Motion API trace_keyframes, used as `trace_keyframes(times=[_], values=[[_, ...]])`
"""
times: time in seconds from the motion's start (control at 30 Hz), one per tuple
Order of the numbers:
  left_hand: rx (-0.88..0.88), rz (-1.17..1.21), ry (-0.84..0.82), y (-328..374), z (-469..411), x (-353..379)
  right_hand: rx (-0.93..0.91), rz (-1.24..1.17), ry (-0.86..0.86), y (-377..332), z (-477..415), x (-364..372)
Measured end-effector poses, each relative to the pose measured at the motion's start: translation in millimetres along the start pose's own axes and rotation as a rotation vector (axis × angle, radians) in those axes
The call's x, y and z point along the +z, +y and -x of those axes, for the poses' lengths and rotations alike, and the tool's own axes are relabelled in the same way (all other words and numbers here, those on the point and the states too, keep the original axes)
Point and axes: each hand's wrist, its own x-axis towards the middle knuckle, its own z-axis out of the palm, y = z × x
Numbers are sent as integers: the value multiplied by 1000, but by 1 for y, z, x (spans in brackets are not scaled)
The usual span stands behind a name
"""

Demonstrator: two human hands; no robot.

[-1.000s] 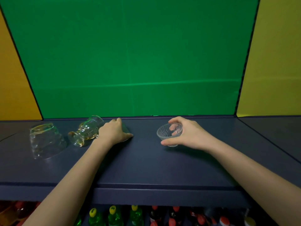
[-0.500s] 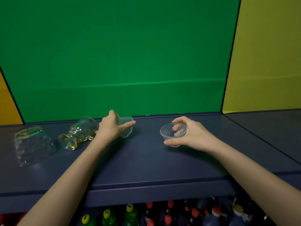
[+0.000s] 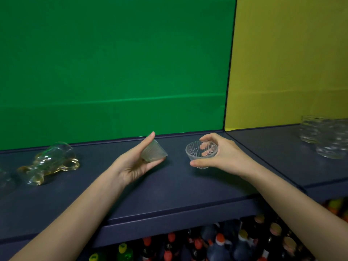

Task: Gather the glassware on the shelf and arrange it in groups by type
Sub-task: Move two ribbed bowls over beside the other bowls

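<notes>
My left hand (image 3: 135, 162) holds a small ribbed glass cup (image 3: 153, 152) tilted on its side, lifted just above the dark blue shelf (image 3: 169, 191). My right hand (image 3: 224, 155) grips a matching small ribbed glass bowl (image 3: 201, 153) upright by its rim and side, a little to the right of the other cup. A footed glass mug (image 3: 49, 162) with a yellowish tint lies on its side at the left. Part of another clear glass (image 3: 3, 179) shows at the left edge. Clear tumblers (image 3: 323, 136) stand grouped at the far right of the shelf.
A green back panel (image 3: 113, 68) and a yellow side panel (image 3: 290, 59) close off the shelf behind. Several bottles (image 3: 216, 242) with red, yellow and tan caps fill the lower shelf below the front edge.
My left hand has lifted the small ribbed cup off the shelf and turned palm up. The view has swung right, bringing the tumblers at the far right into sight.
</notes>
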Motion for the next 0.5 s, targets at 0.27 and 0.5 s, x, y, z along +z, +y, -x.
trace_keyframes(times=[0.27,0.5], values=[[-8,-5,-194,-61,-6,96,69,-7,108,55,45,-83],[-9,36,-321,-125,-6,191,117,56,186,112,89,-164]])
